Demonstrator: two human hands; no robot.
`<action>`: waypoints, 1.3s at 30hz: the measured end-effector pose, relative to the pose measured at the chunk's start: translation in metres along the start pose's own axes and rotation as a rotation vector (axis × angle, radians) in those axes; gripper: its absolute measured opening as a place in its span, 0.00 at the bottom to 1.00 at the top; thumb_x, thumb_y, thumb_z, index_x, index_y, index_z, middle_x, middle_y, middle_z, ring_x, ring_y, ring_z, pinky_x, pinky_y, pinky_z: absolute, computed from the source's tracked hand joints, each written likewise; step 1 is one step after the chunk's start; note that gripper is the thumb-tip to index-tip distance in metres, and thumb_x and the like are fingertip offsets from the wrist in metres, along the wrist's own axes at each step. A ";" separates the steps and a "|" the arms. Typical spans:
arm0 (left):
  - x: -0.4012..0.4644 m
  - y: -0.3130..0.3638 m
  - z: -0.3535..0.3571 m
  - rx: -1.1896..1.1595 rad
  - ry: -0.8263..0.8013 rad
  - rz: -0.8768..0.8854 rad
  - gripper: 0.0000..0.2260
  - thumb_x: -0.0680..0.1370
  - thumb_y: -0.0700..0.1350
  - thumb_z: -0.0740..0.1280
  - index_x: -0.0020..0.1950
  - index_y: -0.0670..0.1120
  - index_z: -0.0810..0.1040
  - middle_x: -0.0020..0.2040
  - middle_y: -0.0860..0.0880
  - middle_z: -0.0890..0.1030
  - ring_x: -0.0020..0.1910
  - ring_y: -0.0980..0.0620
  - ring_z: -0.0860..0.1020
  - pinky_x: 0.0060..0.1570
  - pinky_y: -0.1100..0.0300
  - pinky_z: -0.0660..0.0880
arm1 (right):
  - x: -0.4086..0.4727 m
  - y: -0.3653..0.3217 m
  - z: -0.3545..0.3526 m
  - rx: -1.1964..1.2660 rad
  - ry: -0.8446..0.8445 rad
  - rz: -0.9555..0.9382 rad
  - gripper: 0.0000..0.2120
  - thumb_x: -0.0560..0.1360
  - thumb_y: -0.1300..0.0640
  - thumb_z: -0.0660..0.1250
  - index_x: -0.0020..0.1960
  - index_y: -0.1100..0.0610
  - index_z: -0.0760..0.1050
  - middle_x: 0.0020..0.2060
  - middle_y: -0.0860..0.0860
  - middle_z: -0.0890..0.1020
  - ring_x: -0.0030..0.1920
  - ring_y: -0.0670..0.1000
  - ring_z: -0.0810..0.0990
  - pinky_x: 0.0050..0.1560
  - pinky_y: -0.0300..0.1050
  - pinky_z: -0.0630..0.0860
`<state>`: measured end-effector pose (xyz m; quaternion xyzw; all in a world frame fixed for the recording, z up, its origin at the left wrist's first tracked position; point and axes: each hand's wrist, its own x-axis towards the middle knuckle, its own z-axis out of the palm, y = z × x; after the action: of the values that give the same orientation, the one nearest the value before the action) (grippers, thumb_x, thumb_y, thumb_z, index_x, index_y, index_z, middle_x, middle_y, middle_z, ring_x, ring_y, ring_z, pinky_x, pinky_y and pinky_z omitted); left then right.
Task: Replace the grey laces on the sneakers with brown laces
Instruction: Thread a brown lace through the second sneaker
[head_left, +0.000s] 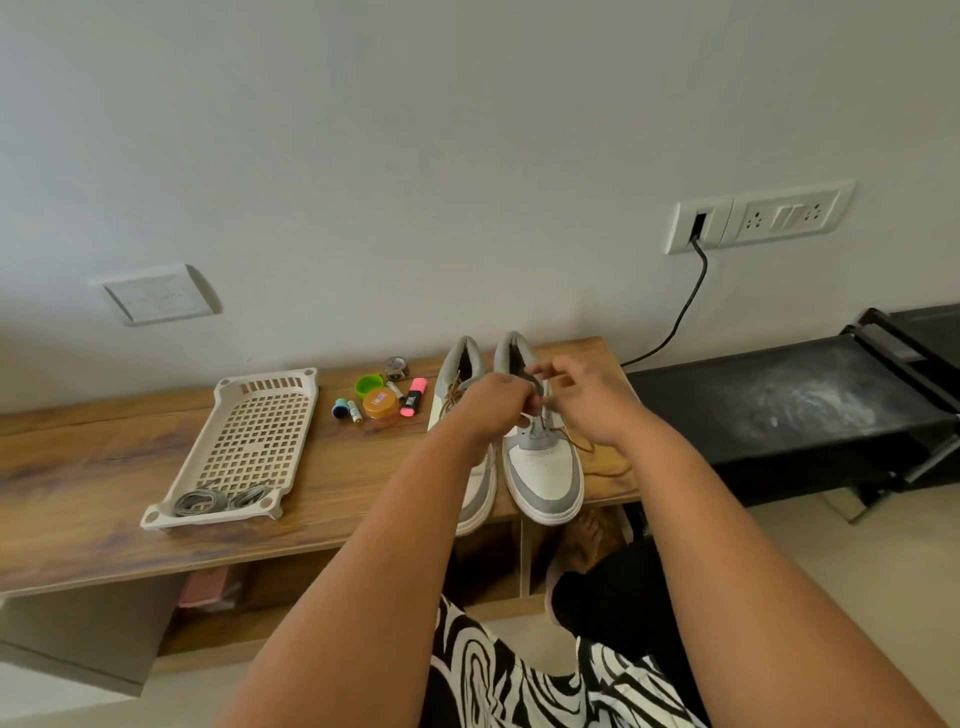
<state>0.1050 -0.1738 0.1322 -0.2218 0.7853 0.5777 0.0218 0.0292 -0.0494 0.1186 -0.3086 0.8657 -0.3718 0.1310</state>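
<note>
Two white and grey sneakers stand side by side on the wooden bench (104, 467), toes toward me. The left sneaker (457, 374) shows brown lace in its eyelets. Over the right sneaker (545, 462) both hands work at the eyelets. My left hand (493, 410) pinches the brown lace (582, 447) near the tongue. My right hand (587, 400) pinches the lace from the other side, fingers curled. A loose end of brown lace trails on the bench to the right of the shoe. The grey laces (218, 500) lie coiled in the tray's near end.
A cream perforated tray (254, 441) lies left of the shoes. Between them sit small items: a green cap (369, 385), an orange-lidded jar (380, 404), a pink highlighter (414, 396), a tape roll (397, 368). A black rack (779, 405) stands to the right; a cable hangs from the wall socket (698, 226).
</note>
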 end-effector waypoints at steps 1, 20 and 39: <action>-0.005 0.000 -0.002 -0.090 -0.012 0.000 0.12 0.82 0.41 0.58 0.40 0.44 0.75 0.40 0.48 0.78 0.37 0.54 0.75 0.36 0.65 0.69 | -0.006 -0.007 0.003 -0.066 -0.005 -0.041 0.15 0.79 0.59 0.65 0.65 0.47 0.74 0.55 0.43 0.75 0.54 0.45 0.72 0.42 0.25 0.66; 0.005 -0.037 -0.002 -0.171 0.035 0.016 0.15 0.83 0.49 0.60 0.40 0.47 0.79 0.33 0.54 0.72 0.34 0.55 0.68 0.40 0.60 0.67 | -0.005 0.019 0.055 0.184 0.139 0.129 0.11 0.84 0.52 0.54 0.53 0.52 0.75 0.45 0.50 0.77 0.46 0.53 0.75 0.43 0.47 0.73; 0.054 -0.083 -0.003 -0.086 0.277 -0.004 0.18 0.73 0.54 0.75 0.33 0.44 0.75 0.25 0.54 0.74 0.21 0.61 0.67 0.28 0.65 0.66 | 0.027 0.045 0.060 0.322 -0.131 0.124 0.10 0.81 0.56 0.63 0.54 0.44 0.80 0.41 0.44 0.84 0.45 0.42 0.80 0.51 0.42 0.76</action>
<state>0.0880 -0.2140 0.0426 -0.3017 0.7548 0.5746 -0.0953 0.0161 -0.0764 0.0444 -0.2532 0.8020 -0.4757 0.2576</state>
